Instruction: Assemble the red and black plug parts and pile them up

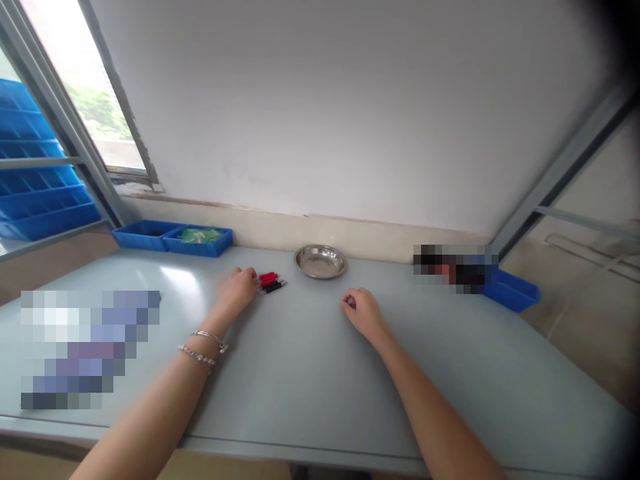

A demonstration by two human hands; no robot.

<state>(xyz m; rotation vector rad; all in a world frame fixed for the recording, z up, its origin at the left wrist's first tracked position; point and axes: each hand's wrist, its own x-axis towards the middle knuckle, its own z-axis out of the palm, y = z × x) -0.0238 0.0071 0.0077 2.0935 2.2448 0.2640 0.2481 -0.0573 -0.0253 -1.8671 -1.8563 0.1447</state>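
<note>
On the grey table, my left hand (239, 290) is closed, fingers bent, right beside several short, thin red pieces (269, 277) and black pieces (273, 287) with pale, thin ends. Its fingertips are hidden, so whether it grips one of these pieces does not show. My right hand (364, 310) rests lower right of a round steel dish (320, 261), curled closed around something small and dark (352, 303), too little of which is visible to name. The dish stands near the back wall, apart from both hands.
Two blue bins (197, 240) stand at the back left, one with green plastic inside. Another blue bin (515, 290) is at the right edge beside a blurred-out dark object (450, 269). A blurred bluish item (90, 350) lies left. Metal frame posts flank the table (300, 380).
</note>
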